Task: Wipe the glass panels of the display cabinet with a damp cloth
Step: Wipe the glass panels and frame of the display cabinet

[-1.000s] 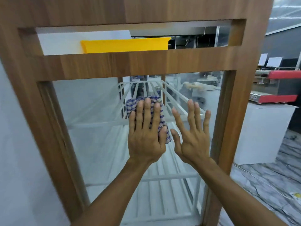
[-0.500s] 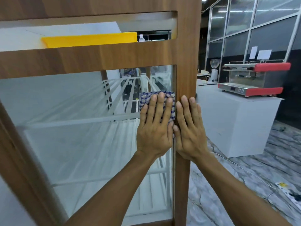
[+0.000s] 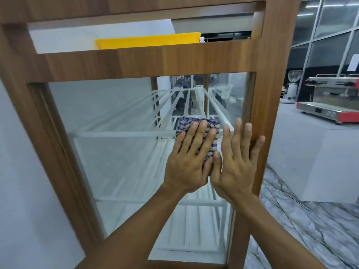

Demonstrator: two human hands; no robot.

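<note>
Glass panel [image 3: 116,152] is carrying the checked cloth [image 3: 185,123] near its 3 o'clock edge, my left grip [image 3: 191,158] pressing it flat with straight fingers, my right grip [image 3: 239,162] lying open at the cloth's 3 o'clock, and I am favouring even pressure with overlapping strokes.

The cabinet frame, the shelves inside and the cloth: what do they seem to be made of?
Cabinet frame: wood or wood-look laminate, smooth brown with grain lines. Shelves: probably white-coated metal, thin straight bars. Cloth: woven fabric, blue and white checks, pressed flat under the left hand.
</note>
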